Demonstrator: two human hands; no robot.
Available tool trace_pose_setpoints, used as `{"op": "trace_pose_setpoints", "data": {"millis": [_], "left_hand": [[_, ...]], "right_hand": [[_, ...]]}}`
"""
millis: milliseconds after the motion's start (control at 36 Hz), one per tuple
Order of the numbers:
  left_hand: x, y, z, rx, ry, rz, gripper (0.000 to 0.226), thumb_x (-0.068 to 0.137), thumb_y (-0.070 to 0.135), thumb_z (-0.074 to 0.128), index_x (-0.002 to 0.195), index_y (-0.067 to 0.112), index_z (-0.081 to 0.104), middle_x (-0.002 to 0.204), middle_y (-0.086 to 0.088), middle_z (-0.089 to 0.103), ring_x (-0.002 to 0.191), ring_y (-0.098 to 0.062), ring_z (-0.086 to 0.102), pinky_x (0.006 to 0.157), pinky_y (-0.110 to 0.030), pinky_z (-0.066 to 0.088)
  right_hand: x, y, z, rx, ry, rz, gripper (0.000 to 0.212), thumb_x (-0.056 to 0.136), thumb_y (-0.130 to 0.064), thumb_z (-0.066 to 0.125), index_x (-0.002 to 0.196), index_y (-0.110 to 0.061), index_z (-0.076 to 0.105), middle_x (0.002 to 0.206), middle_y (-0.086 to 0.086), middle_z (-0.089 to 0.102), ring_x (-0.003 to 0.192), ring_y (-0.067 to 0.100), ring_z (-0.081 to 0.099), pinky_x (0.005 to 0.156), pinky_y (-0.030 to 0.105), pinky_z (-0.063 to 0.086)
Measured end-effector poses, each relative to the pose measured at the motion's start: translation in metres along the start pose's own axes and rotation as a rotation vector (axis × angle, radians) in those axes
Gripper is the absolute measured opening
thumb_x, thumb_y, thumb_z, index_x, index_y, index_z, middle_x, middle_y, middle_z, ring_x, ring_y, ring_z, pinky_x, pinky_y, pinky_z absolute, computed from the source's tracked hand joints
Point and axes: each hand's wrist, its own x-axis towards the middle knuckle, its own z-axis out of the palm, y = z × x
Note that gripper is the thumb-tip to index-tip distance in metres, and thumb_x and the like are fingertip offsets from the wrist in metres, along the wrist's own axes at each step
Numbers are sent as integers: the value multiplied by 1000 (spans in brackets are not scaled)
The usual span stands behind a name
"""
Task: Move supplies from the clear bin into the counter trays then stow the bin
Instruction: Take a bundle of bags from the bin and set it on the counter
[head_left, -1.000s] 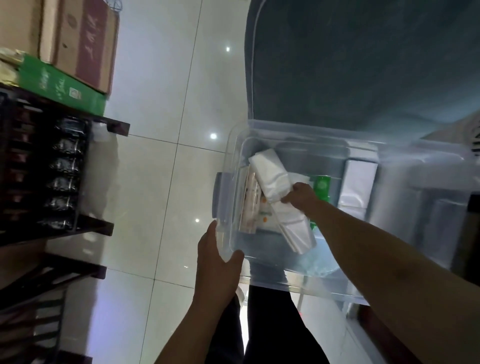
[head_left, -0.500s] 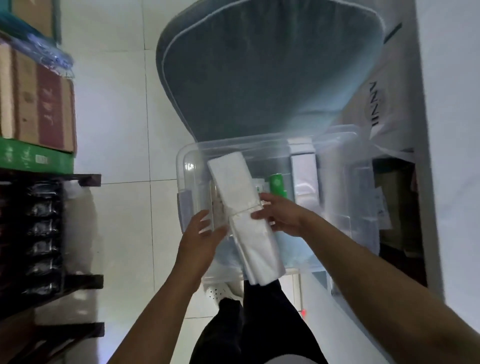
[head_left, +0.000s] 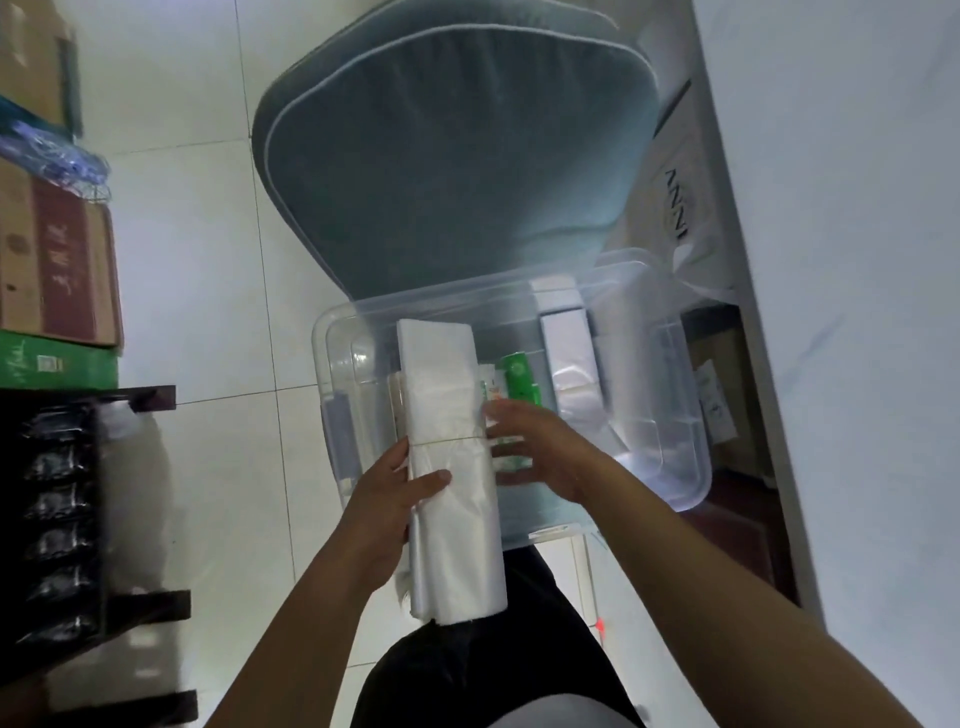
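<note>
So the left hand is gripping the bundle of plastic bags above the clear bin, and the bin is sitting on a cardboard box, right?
Not quite. The head view shows the left hand gripping the bundle of plastic bags above the clear bin, but the bin sits on a grey-blue cushioned seat, not a cardboard box.

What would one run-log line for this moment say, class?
left hand: grips bag bundle | right hand: open beside bundle | clear bin: supplies remain inside

The bin is clear glossy plastic; the bag bundle thin shiny plastic; the floor glossy tile.
</note>
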Motion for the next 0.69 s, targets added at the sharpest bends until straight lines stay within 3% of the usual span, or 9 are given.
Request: {"op": "trace_pose_setpoints", "data": {"millis": [83,167,250,361,528,611,694], "left_hand": [[1,-6,-6,-34,38,-19,44,84,4,73,123,23,64,111,-6,76,98,-29,73,77,-40,59],[3,-14,-11,-72,53,-23,44,84,2,72,122,22,65,109,-7,77,94,-26,74,69,-37,60],[8,-24,-15,-97,71,-24,43,84,2,71,120,25,67,109,-6,77,94,-24,75,66,-32,59],[17,-36,-21,-140,98,-28,43,85,4,72,118,32,68,110,-4,77,96,-25,75,67,-33,60],[36,-47,-21,-196,104,-25,41,85,3,70,115,31,71,109,-7,77,95,-27,75,64,-31,60],[46,-49,-19,-188,104,-16,41,85,3,69,113,32,72,107,-6,77,93,-27,75,62,-30,59],[54,-50,-19,-165,107,-9,40,85,3,70,111,34,72,107,-5,77,92,-27,75,64,-30,60]], "right_hand": [[26,4,-26,-38,367,-24,50,81,-40,76,124,-18,60,127,13,64,95,24,67,72,37,58],[58,20,-53,-348,639,20,75,83,-38,72,147,-18,39,144,11,51,121,32,56,97,43,51],[87,30,-66,-622,693,91,87,83,-39,70,153,-14,24,151,14,42,133,37,46,106,46,44],[126,33,-68,-812,748,65,86,88,-31,64,156,-14,13,161,14,23,141,39,33,112,48,36],[178,27,-66,-810,846,147,84,97,-25,55,158,-20,-3,166,9,-3,150,39,9,113,60,26],[195,30,-72,-819,878,168,82,99,-23,52,157,-19,-6,166,9,-6,150,41,5,112,64,24],[203,35,-75,-867,938,178,81,99,-17,52,157,-21,-5,167,7,-2,149,40,11,109,62,32]]}}
